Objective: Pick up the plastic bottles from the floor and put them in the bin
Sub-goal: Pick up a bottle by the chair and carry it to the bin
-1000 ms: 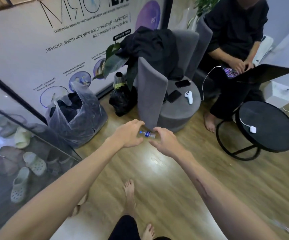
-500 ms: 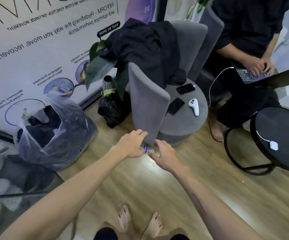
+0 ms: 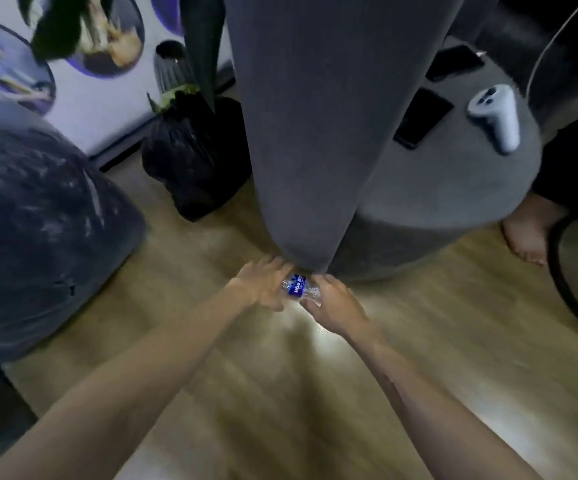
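Bottle (image 3: 298,290), small, clear plastic with a blue label, is held crosswise between a person's two bare hands low over the wooden floor (image 3: 280,393), right at the foot of a grey upholstered chair (image 3: 315,133). The left hand (image 3: 263,284) wraps one end and the right hand (image 3: 332,306) closes on the other; both appear to grip it, though motion blur makes it hard to say whether it is already clear of the boards. The pick-up step looks to be in hand, with the carry to the bin yet to come.

From the head camera, a large translucent bag (image 3: 38,220) stuffed with dark contents bulges at the left and is the likeliest place to drop the bottle, though no rigid bin is seen. The next move calls for a lift and a swing leftward across open floor. A knotted black bag (image 3: 194,161) with a leafy plant (image 3: 197,36) behind it sits between chair and wall, near that path. On the chair seat lie two dark phones (image 3: 422,117) and a white controller (image 3: 497,117). Another person's bare foot (image 3: 526,230) rests on the floor at the right, beside a black ring-shaped table base (image 3: 564,289), well apart from the hands.
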